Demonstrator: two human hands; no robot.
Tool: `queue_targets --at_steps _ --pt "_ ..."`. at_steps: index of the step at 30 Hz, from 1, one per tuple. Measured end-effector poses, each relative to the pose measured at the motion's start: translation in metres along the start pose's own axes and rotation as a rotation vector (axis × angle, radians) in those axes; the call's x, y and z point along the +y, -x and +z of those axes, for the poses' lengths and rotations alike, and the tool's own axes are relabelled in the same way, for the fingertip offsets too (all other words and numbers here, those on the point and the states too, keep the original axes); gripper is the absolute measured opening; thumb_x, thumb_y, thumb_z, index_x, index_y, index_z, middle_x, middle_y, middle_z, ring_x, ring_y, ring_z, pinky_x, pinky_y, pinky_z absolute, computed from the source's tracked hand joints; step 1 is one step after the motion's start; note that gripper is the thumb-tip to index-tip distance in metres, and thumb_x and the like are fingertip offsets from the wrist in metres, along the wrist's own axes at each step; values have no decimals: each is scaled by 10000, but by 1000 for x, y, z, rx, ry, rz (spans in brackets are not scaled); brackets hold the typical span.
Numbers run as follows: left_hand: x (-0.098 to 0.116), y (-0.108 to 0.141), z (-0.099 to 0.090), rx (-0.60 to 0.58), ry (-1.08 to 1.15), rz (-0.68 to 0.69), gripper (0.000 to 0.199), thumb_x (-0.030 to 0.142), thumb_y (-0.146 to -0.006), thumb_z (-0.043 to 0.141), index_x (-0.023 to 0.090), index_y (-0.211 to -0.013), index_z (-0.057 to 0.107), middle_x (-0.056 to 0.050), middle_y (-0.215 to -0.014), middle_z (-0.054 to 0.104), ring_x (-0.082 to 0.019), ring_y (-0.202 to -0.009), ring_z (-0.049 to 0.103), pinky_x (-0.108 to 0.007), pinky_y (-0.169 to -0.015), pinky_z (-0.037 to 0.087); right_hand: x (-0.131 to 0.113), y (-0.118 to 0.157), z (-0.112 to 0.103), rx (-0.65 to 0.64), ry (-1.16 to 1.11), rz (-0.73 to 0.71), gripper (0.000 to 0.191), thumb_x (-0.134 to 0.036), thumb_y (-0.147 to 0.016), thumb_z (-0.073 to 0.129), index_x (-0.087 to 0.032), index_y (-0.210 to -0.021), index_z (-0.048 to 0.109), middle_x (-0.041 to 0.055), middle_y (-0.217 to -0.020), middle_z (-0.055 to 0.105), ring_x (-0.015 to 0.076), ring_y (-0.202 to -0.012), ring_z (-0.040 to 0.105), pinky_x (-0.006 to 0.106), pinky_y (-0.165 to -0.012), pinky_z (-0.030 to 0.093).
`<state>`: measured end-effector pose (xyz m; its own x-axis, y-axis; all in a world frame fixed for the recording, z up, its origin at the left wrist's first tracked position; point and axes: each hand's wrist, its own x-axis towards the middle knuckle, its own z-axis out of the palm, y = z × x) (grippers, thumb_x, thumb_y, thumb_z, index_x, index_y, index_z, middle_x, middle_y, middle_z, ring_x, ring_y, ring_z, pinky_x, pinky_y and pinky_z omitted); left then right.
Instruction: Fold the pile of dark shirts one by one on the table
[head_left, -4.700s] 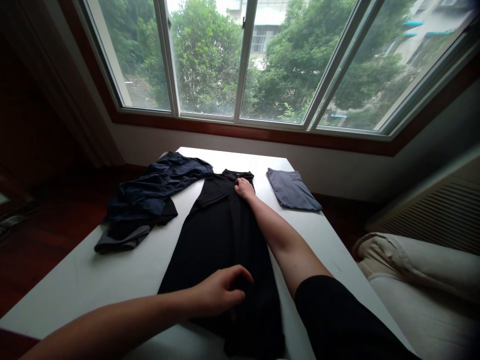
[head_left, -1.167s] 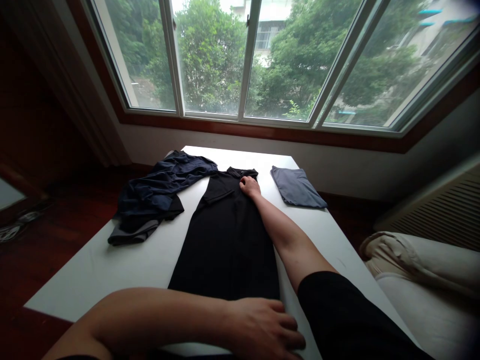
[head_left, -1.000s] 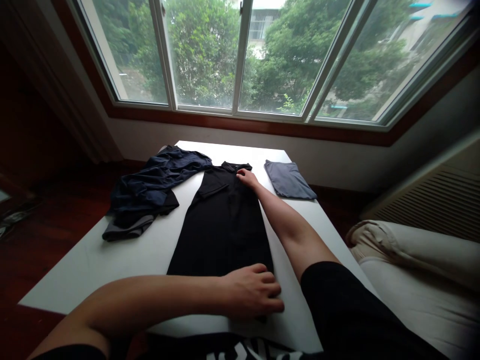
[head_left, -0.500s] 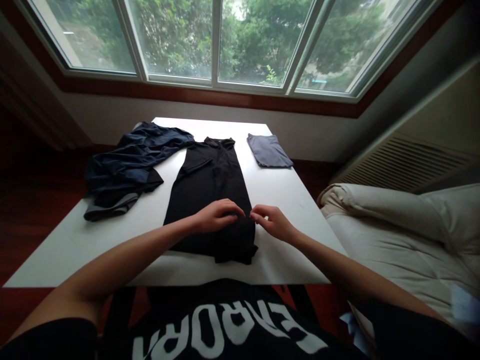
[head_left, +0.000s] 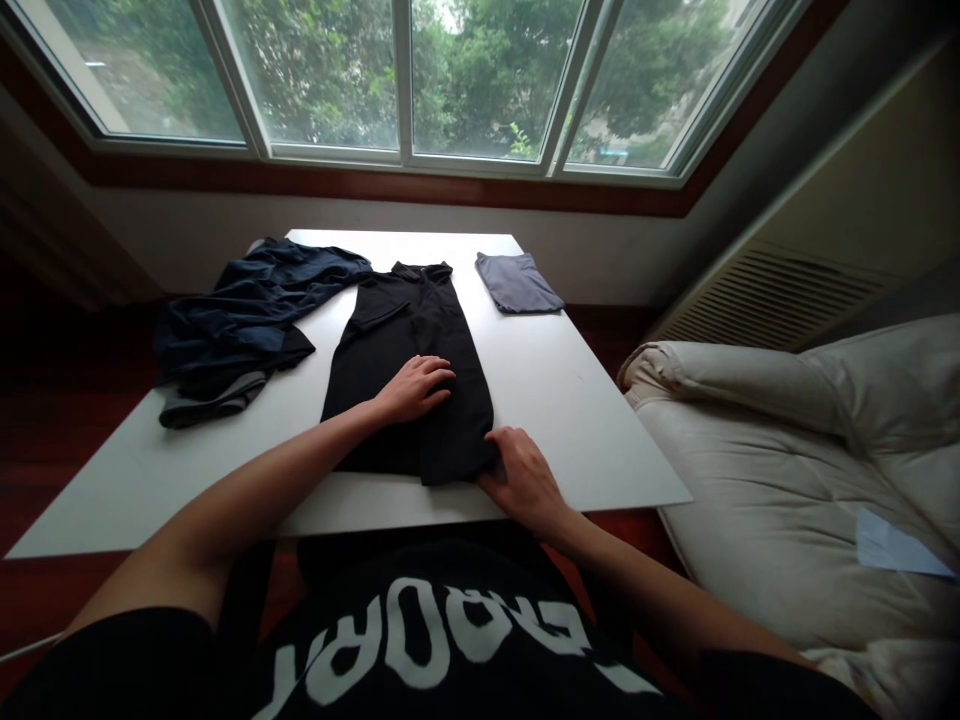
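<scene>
A black collared shirt (head_left: 405, 330) lies on the white table (head_left: 577, 400), its collar at the far end and a short sleeve folded inward over the front. My left hand (head_left: 416, 387) rests palm down on the middle of the shirt, fingers stretched out. At the near right corner of the hem, my right hand (head_left: 521, 478) is closed on the cloth, with part of its grip hidden. A folded grey garment (head_left: 519, 282) sits at the far right of the table. Dark blue clothing (head_left: 262, 300) is heaped along the left side.
Beneath the blue clothing a black and grey piece (head_left: 214, 398) hangs near the table's left edge. To the right stands a padded beige sofa (head_left: 735, 480) with a pale sheet (head_left: 896, 543) on it. A window (head_left: 405, 90) spans the wall beyond the table.
My right hand has moved down to the hem corner and closed on it. My left hand has shifted up the shirt and flattened. The raised hem edge now lies smoother. The view has tilted slightly.
</scene>
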<state>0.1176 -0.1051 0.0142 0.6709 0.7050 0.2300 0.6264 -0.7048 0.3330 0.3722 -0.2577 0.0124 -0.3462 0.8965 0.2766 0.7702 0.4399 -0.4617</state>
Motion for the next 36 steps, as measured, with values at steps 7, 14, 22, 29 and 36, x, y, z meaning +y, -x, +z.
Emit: queue_targets --at_steps 7,14,22,29,36 --pt "-40 10 -3 -57 -92 -166 546 501 -1066 465 245 -1546 515 -95 -1679 369 -315 -1548 302 -554 -1281 193 0 -4 -13 53 -166 132 177 -193 -811 585 -222 -709 443 22 -792 554 186 -748 496 292 -687 384" --pt "-49 10 0 -75 -99 -204 579 553 -1091 367 272 -1586 466 -68 -1710 319 -301 -1570 275 -541 -1287 173 -2 -5 -11 -4 -1008 611 323 -467 -825 636 -214 -688 489 -15 -597 509 141 -531 464 269 -514 342" --pt "-35 14 -6 -9 -89 -200 542 494 -1062 477 226 -1529 533 -109 -1658 405 -308 -1525 361 -532 -1275 250 8 3 -25 -72 -575 499 206 -340 -807 626 -260 -905 464 -55 -608 591 176 -534 567 267 -542 381" --pt "31 47 -33 -52 -21 37 444 375 -1023 581 259 -1451 570 -98 -1496 547 -277 -1354 524 -440 -1166 412 7 8 -16 -18 -1 238 439 -258 -816 642 -271 -1238 522 18 -933 691 197 -687 605 284 -657 367" --pt "109 90 -24 -102 -141 65 697 593 -863 748 200 -1401 545 -114 -1195 625 -298 -1053 601 -439 -948 459 10 -21 -24 -160 -272 265 208 -159 -709 536 -246 -895 506 -26 -751 623 157 -631 546 260 -600 375"
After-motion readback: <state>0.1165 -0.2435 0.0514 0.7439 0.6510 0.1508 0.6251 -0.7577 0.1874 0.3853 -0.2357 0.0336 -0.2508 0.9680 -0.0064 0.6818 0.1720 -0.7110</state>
